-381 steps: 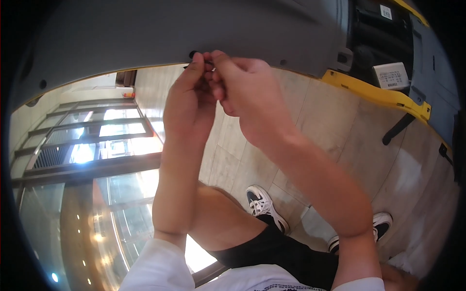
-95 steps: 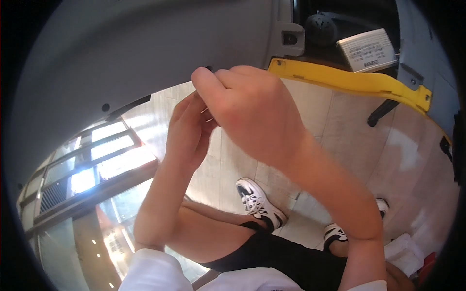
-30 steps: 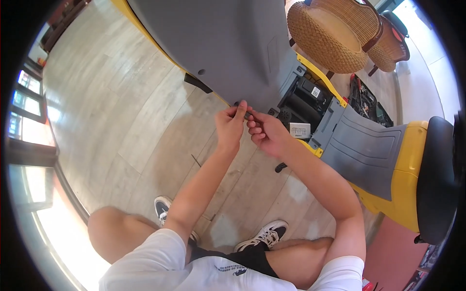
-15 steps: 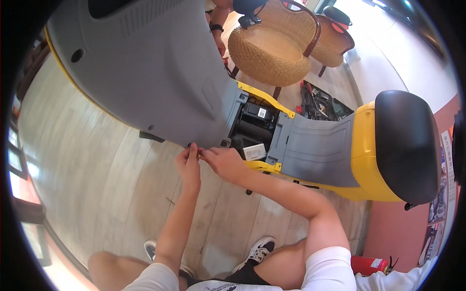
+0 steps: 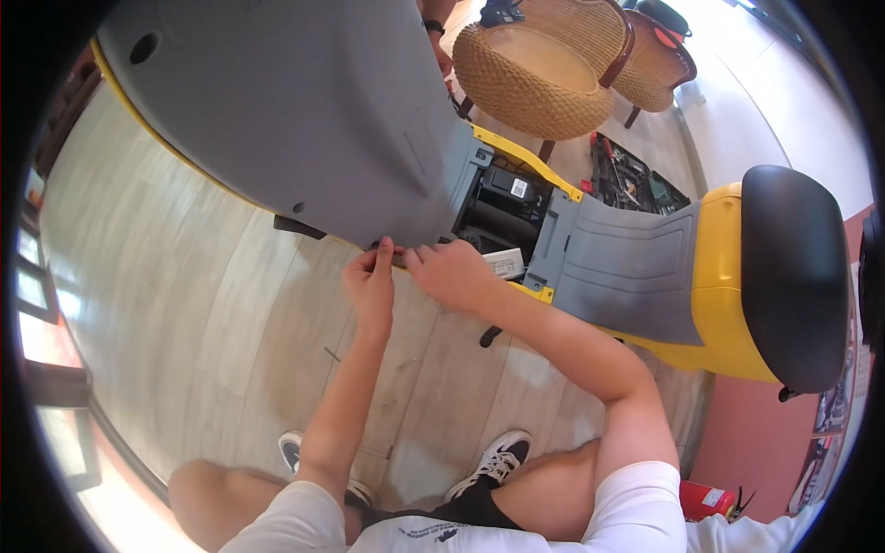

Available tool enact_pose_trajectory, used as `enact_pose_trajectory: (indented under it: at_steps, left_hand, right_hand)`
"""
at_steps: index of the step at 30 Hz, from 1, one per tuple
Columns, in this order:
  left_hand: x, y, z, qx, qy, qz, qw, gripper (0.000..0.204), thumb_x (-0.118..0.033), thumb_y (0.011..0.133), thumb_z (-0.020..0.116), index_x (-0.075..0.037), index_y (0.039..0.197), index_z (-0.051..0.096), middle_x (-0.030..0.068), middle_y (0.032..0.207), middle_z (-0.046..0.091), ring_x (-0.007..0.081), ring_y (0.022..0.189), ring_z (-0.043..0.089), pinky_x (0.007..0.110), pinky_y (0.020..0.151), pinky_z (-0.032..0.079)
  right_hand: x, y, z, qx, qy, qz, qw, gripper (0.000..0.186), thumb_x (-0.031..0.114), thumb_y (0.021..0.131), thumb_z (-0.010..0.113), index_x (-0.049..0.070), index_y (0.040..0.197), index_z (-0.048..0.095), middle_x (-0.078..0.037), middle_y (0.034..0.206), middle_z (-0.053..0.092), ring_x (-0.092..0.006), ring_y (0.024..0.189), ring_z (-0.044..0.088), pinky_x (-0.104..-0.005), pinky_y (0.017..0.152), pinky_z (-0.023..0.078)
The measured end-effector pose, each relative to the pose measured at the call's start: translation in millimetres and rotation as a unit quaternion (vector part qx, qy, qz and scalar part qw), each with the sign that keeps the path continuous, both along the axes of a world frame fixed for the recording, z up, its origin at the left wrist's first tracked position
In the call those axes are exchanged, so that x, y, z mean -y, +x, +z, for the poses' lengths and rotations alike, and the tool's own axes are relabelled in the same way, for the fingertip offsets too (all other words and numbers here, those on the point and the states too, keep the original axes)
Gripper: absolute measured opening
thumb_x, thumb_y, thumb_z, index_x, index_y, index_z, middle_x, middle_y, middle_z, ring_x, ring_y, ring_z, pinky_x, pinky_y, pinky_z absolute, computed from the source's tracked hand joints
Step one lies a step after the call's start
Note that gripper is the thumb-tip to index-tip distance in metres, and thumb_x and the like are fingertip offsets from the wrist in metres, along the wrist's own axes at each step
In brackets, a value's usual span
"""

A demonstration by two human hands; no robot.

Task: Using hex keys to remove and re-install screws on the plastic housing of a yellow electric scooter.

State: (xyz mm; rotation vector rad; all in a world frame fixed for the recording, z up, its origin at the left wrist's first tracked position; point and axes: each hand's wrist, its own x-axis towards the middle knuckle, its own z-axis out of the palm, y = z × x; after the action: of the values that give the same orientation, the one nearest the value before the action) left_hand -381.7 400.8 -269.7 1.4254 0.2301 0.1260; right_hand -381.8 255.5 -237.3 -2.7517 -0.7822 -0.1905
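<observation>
A yellow scooter with a large grey front panel [image 5: 304,120] stands before me. Its floor compartment [image 5: 493,219] is uncovered, showing black parts and a white labelled box [image 5: 504,264]. My left hand [image 5: 371,278] is closed in a pinch at the panel's lower near edge, thumb up. Close beside it, my right hand [image 5: 452,275] also has its fingers pinched together at that edge, left of the white box. Something small and dark or reddish lies between the fingertips, too small to name. Fingers partly hide the edge there.
The scooter's black seat [image 5: 795,276] is at the right. Beyond the scooter lie an opened tool case [image 5: 631,180] and wicker chairs [image 5: 535,78]. Another person's hand [image 5: 442,57] is at the panel's far side. A red fire extinguisher [image 5: 708,500] stands lower right.
Both hands have shifted slightly up and right in the picture, staying pinched at the panel edge. The whole scooter also appears further right as the view moved.
</observation>
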Motion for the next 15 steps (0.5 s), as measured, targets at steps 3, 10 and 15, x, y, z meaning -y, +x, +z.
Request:
enact_pose_trajectory:
  at_steps: [3, 10, 15]
  left_hand:
    - [1.4, 1.9, -1.1, -0.006, -0.006, -0.010, 1.000, 0.036, -0.025, 0.099, 0.065, 0.004, 0.081, 0.074, -0.0055, 0.062, 0.049, 0.0061, 0.063, 0.040, 0.026, 0.059, 0.032]
    - [-0.2, 1.0, -7.8, -0.008, -0.041, -0.005, 0.999, 0.035, -0.024, 0.099, 0.064, 0.005, 0.081, 0.073, -0.0036, 0.067, 0.055, 0.0064, 0.065, 0.041, 0.027, 0.059, 0.032]
    - [-0.2, 2.6, -9.5, -0.034, -0.028, -0.007, 0.999, 0.035, -0.022, 0.100, 0.062, 0.005, 0.081, 0.071, -0.0019, 0.070, 0.058, 0.0073, 0.068, 0.043, 0.027, 0.061, 0.033]
  right_hand:
    - [-0.3, -4.1, 8.8, 0.079, 0.040, -0.018, 0.996, 0.022, 0.024, 0.096, 0.060, 0.002, 0.094, 0.061, -0.008, 0.072, 0.065, -0.0233, 0.066, 0.067, -0.0375, 0.055, 0.050]
    - [-10.1, -4.5, 14.9, -0.556, 0.504, -0.248, 0.613, 0.032, 0.036, 0.101, 0.058, 0.005, 0.093, 0.063, -0.001, 0.070, 0.060, -0.0062, 0.051, 0.041, -0.0212, 0.043, 0.027]
    - [-8.7, 5.1, 12.3, -0.580, 0.602, -0.205, 0.509, 0.030, 0.033, 0.103, 0.055, 0.006, 0.091, 0.061, -0.001, 0.070, 0.057, -0.0063, 0.049, 0.037, -0.0213, 0.043, 0.027]
